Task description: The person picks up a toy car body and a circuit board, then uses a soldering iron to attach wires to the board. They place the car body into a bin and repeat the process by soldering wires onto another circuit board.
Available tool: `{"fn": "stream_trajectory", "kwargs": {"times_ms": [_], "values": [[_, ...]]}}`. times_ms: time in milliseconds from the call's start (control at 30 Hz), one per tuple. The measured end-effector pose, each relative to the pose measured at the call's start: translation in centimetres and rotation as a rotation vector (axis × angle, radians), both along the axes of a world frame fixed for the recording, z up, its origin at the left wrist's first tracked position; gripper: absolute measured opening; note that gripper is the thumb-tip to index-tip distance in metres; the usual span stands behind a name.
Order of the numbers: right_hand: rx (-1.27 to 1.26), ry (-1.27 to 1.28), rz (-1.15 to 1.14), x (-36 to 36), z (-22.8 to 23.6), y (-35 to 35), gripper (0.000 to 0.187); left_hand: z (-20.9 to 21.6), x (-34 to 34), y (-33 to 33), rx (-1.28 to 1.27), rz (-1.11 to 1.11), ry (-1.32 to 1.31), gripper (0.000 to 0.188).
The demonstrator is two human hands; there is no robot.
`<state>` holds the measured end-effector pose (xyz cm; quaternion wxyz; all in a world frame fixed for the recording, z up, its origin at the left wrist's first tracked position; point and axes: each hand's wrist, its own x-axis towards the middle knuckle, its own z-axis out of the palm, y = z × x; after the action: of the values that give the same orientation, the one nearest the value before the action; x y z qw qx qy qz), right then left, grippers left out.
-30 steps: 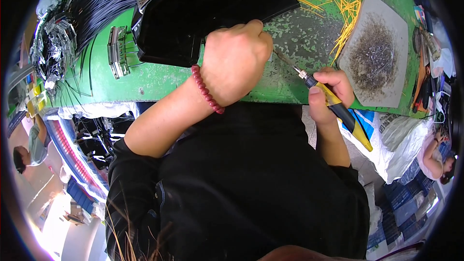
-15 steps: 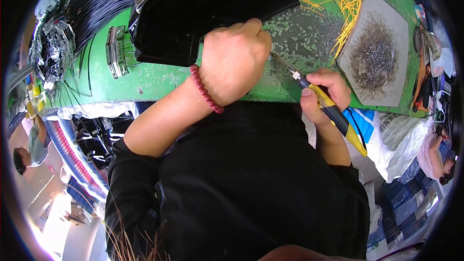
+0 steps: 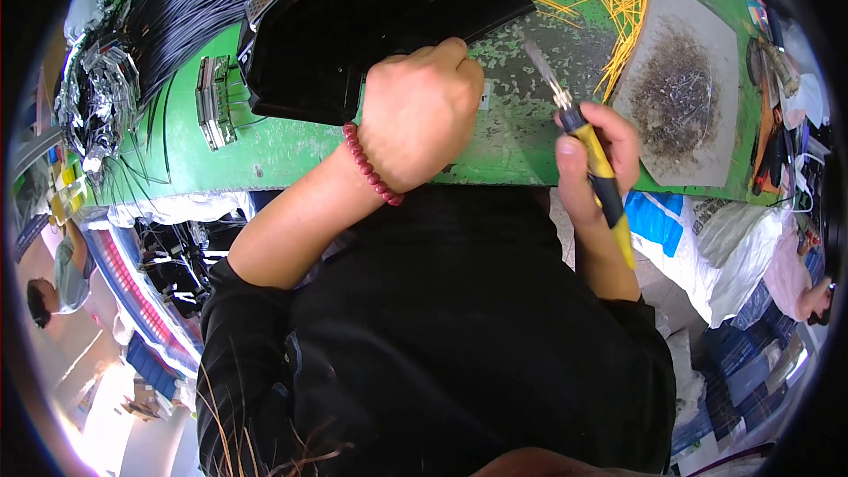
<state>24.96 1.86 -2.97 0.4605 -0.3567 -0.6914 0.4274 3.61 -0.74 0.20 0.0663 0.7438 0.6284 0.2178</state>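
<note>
Head view, yellow sticks (image 3: 627,22), slab (image 3: 680,11), soldering iron (image 3: 597,155)

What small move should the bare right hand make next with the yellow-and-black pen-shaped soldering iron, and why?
Perhaps the right hand should ease the metal tip of the soldering iron slowly leftward, stopping short of the curled left hand. A gap shows between tip and hand, and the left fingertips are hidden near the large black plastic housing.

A worn green workbench (image 3: 283,155), pale floor (image 3: 655,285), bright light (image 3: 102,411) lower left.
</note>
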Motion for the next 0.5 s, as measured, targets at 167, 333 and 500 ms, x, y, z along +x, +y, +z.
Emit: {"fn": "stream_trajectory", "kwargs": {"times_ms": [167,333,500], "values": [[-0.158,-0.006,0.018,-1.2,1.3,-0.1,0.028,0.4,-0.4,-0.2,-0.01,-0.016,0.007,0.009],[0.095,-0.175,0.048,-3.9,2.2,0.8,0.021,1.3,-0.6,-0.5,-0.039,0.045,-0.317,0.005],[0.131,-0.074,-0.024,-5.7,1.5,0.7,0.025,2.4,-1.2,-0.9,0.03,0.01,-0.394,0.019]]}}
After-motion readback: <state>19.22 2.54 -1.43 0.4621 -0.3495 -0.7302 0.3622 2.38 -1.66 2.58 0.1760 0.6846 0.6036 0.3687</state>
